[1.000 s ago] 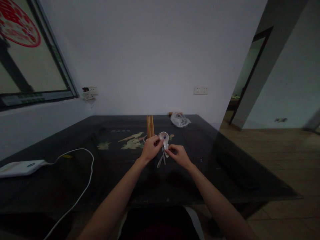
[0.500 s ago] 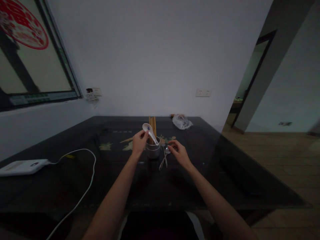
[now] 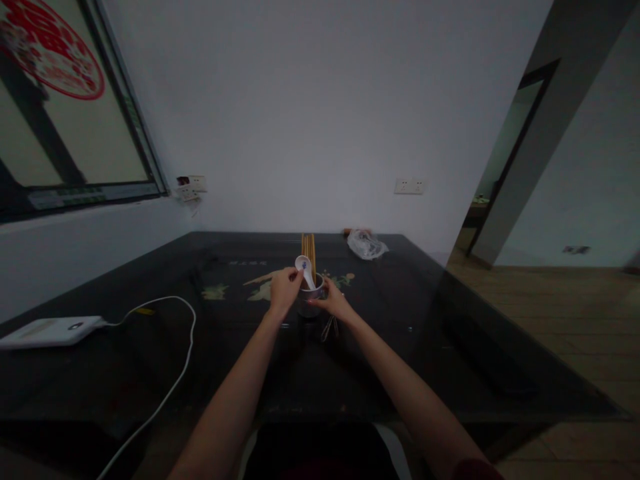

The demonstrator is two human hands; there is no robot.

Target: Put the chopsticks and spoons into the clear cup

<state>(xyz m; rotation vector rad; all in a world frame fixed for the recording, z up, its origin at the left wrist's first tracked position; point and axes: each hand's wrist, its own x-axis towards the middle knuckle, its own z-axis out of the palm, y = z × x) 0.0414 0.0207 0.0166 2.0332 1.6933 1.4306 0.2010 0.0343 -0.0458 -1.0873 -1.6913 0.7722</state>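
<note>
My left hand (image 3: 286, 291) pinches a white soup spoon (image 3: 303, 264) with a small blue mark in its bowl. The spoon's handle points down into the mouth of a grey cup (image 3: 309, 309). Several wooden chopsticks (image 3: 309, 249) stand upright in that cup. Around the cup's right side and front curls my right hand (image 3: 333, 300), fingers against its rim. Below that hand the handles of metal spoons (image 3: 330, 327) lie crossed on the dark table; their bowls are hidden behind the hand.
A clear plastic bag (image 3: 367, 245) lies at the back of the black table (image 3: 400, 373). On the left is a white power bank (image 3: 55, 332) with a white cable (image 3: 186, 360) running to the front edge. A dark flat object (image 3: 487, 353) rests on the right.
The left hand has lowered the soup spoon, its handle now inside the cup's mouth. My right hand has moved left from beside the metal spoons onto the cup.
</note>
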